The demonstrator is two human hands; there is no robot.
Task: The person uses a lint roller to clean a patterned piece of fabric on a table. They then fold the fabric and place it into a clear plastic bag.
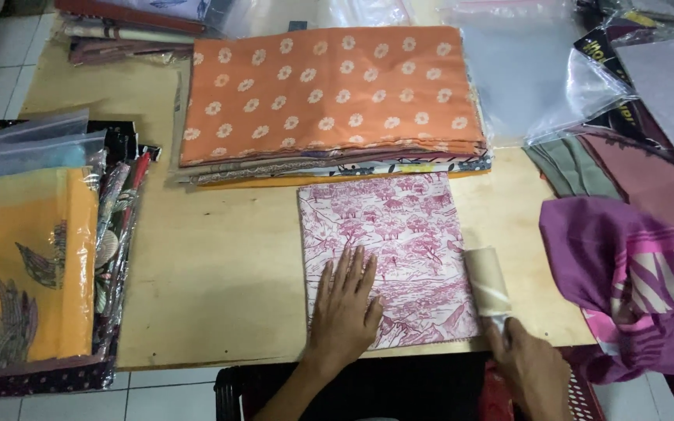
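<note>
Left hand (345, 312) flat on pink-printed cloth (399, 242)

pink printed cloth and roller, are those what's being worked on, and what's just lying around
In use:
left hand flat on the pink printed cloth
right hand holding the lint roller at the cloth's right edge

Lying about:
orange flowered fabric stack
purple scarf
bagged yellow cloth
clear plastic bags

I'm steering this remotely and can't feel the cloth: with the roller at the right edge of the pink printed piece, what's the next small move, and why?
Probably draw the lint roller leftward across the folded pink printed cloth. The right hand holds its handle with the roll sitting at the cloth's right edge, while the left hand lies flat on the cloth, pinning it to the wooden table.
</note>
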